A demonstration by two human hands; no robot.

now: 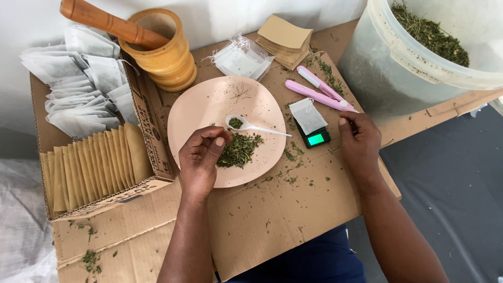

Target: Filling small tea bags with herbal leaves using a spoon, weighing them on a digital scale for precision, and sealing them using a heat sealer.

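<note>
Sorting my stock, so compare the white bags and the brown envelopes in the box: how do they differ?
The white bags are crumpled, with strings, heaped loosely; the brown envelopes are flat, stringless, filed upright in a neat row. Both sit in the cardboard box, untouched by the left hand.

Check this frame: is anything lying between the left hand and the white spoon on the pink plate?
Nothing visible does. The left hand hovers over the pink plate beside the pile of dried herbs; the white spoon lies just beyond its fingertips, with only bare plate between them.

Bright even daylight, soft faint shadows, sharp focus, slight wide-angle edge bending
</note>
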